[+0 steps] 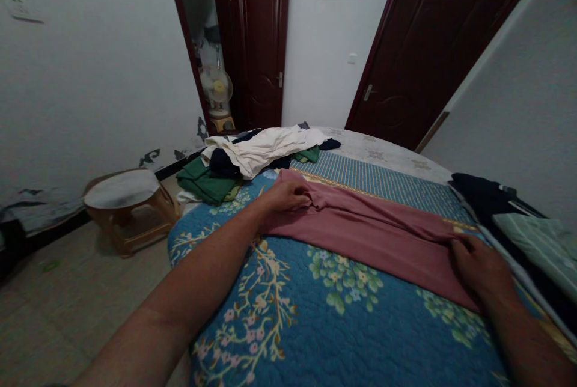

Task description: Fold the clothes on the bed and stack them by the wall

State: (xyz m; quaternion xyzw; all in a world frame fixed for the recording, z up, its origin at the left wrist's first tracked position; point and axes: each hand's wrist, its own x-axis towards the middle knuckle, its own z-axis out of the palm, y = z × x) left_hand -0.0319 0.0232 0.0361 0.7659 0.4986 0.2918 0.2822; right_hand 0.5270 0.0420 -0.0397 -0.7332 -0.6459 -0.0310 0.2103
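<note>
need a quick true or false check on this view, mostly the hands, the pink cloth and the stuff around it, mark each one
1. The left hand and the right hand are both on the pink cloth. True.
2. The pink cloth is crumpled into a ball. False: it is stretched out long across the blue floral cover.
3. A white garment lies on top of the clothes pile. True.
4. The right hand holds the pale striped cloth. False: it holds the pink cloth; the pale striped cloth lies farther right.
5. The stool stands left of the blue floral cover. True.
</note>
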